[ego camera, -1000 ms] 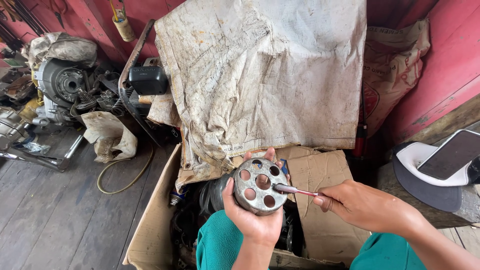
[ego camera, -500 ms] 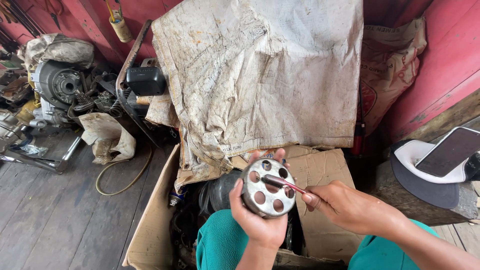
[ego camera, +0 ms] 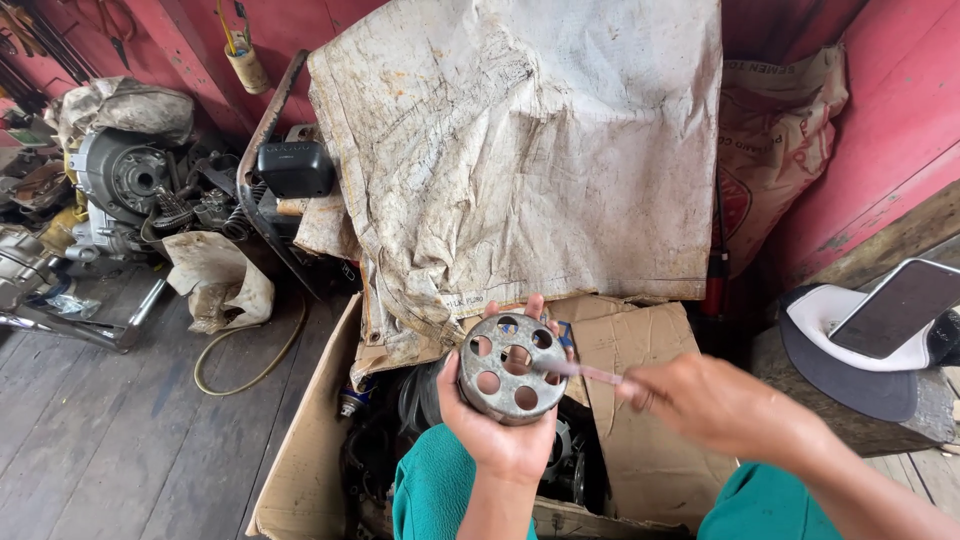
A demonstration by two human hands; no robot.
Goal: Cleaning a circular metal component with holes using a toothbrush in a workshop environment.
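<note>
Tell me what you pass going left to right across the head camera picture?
Engine → black box → dirty sack → round metal disc in the left hand → right hand → phone

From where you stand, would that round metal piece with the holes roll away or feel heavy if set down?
The round metal drum looks thick-walled and rusty, so probably heavy for its size and stiff. The left hand cups it fully. Laid flat it should stay; on its rim it would likely roll.
</note>
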